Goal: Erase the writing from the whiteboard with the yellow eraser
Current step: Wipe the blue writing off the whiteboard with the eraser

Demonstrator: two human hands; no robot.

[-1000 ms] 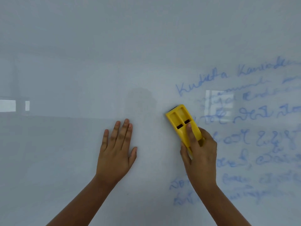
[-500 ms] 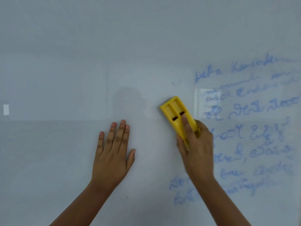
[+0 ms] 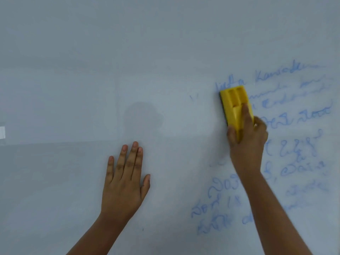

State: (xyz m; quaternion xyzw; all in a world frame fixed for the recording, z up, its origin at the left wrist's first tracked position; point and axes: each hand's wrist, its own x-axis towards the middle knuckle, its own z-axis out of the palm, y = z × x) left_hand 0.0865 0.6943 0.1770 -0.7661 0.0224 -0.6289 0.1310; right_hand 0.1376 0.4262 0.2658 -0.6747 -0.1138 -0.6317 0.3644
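— On the whiteboard (image 3: 165, 43), where was the yellow eraser (image 3: 234, 105)?
— Gripped in the right hand (image 3: 247, 142), pad against the board at the left end of the blue writing (image 3: 294, 137), just under its top line.
— And the left hand (image 3: 125, 183)?
— Spread flat and empty on bare board, well apart.
— How to wipe well?
— Keeping the pad flat, I'd judge, with overlapping strokes rightward and down.
— Room?
— Plenty; no board edge showed anywhere.
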